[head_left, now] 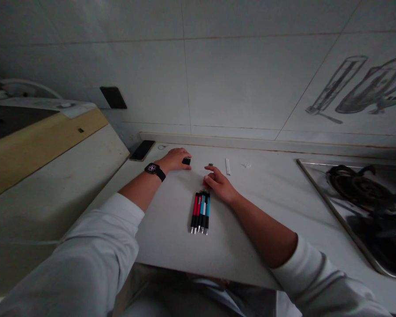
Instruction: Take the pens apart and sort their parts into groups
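Note:
My left hand [177, 159], with a dark watch [154, 171] on its wrist, is at the back of the counter. Its thumb and fingers close around a small cluster of black pieces [186, 161], too small to name surely. My right hand [220, 184] rests by the upper ends of a row of pens [200, 212]. Its index finger points out to the left and the other fingers are loosely bent, with nothing visible held. The pens are red, blue and white with black grips, lying side by side, metal tips toward me. A small dark piece [210, 164] lies just beyond the index finger.
White thin sticks [227, 167] and a little pile of tiny clear or white bits [247, 165] lie right of my hands. A phone [142, 150] and a thin ring [162, 147] are at the back left. A gas stove [366, 198] borders the counter's right; a large pale box-like unit [66, 176] its left.

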Demonstrator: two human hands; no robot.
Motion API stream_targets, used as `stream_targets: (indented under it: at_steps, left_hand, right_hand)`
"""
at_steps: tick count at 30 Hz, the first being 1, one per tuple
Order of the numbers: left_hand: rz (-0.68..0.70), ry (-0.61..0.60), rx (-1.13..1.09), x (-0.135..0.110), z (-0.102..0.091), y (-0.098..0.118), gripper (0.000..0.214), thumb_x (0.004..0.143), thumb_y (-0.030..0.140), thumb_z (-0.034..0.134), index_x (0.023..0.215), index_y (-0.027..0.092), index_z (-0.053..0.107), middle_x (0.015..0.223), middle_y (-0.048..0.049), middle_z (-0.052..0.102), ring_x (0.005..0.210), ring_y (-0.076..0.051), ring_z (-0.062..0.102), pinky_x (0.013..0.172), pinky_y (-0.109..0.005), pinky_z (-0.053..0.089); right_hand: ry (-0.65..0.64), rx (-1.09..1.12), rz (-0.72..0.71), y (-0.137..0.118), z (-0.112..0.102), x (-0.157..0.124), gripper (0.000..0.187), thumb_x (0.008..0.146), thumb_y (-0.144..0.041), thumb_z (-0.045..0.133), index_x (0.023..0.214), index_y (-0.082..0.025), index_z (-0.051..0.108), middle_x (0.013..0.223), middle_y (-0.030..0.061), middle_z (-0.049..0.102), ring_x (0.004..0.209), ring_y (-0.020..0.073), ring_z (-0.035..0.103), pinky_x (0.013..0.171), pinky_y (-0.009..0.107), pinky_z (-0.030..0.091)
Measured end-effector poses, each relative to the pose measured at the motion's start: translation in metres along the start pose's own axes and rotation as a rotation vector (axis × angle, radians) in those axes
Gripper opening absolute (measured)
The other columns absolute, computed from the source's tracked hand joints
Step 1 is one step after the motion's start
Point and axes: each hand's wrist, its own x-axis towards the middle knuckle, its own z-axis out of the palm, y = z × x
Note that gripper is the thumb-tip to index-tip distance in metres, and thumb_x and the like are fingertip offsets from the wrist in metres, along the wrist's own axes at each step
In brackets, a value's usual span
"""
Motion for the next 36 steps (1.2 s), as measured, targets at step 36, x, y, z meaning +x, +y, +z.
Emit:
stream_targets:
  at_steps: [36]
  left_hand:
    - [-0.041,0.100,-0.617,-0.067,0.012,0.126,0.020,0.095,0.031,0.057,0.100,0.021,0.073,0.091,-0.0035,0.076,0.081,-0.018,0.067,0.073,-0.028,0.050]
  right_hand:
    - [-0.099,-1.123,0.130,-0.045,0.006,-0.043,0.019,0.092,-0.024,0.056,0.104,-0.021,0.070,0.091,0.0072,0.074,0.081,0.0199,0.066,0.069,0.028,0.038]
